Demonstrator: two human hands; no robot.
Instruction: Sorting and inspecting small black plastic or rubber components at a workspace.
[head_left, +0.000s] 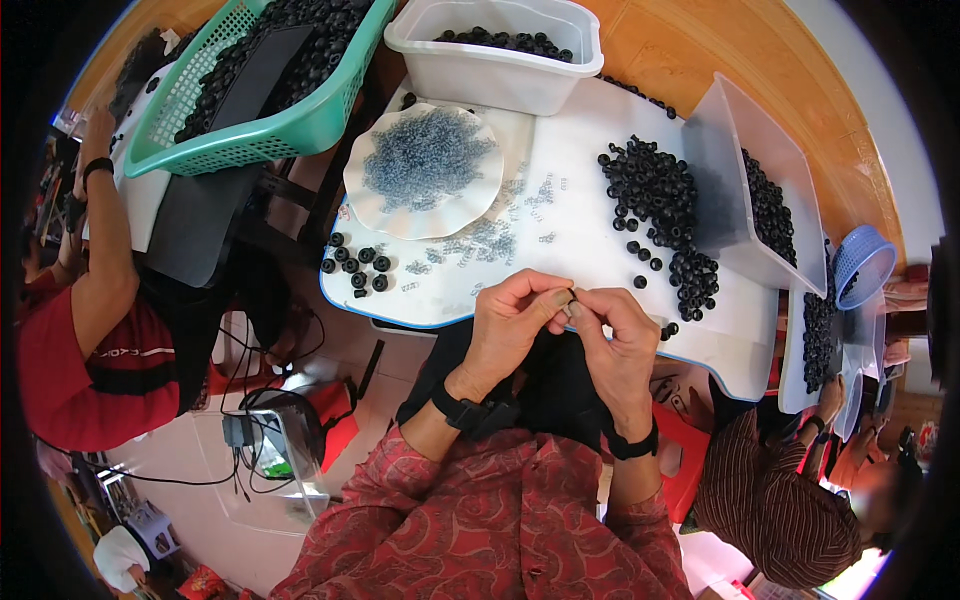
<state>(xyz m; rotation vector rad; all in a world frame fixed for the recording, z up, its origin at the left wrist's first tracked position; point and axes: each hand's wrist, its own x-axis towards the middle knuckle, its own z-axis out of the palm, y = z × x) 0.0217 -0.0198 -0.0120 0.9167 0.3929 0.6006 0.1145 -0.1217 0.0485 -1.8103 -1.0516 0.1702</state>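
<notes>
My left hand [515, 318] and my right hand [618, 335] meet at the near edge of the white table [575, 200]. Their fingertips pinch a small black part [572, 296] between them, mostly covered by the fingers. Beyond my left hand, small coil springs [480, 243] lie scattered. More springs [425, 160] are heaped on a cream plate with a wavy rim [365, 212]. At the table's left corner sits a small group of round black parts [358, 265]. A larger pile of similar black parts [650, 190] spreads past my right hand.
Black parts fill a green basket [240, 150] at the far left and lie in a white tub [490, 75] at the back. A clear bin [750, 180] rests tipped on the right. Co-workers sit on both sides: a red sleeve [70, 370] left, a striped shirt [770, 500] right.
</notes>
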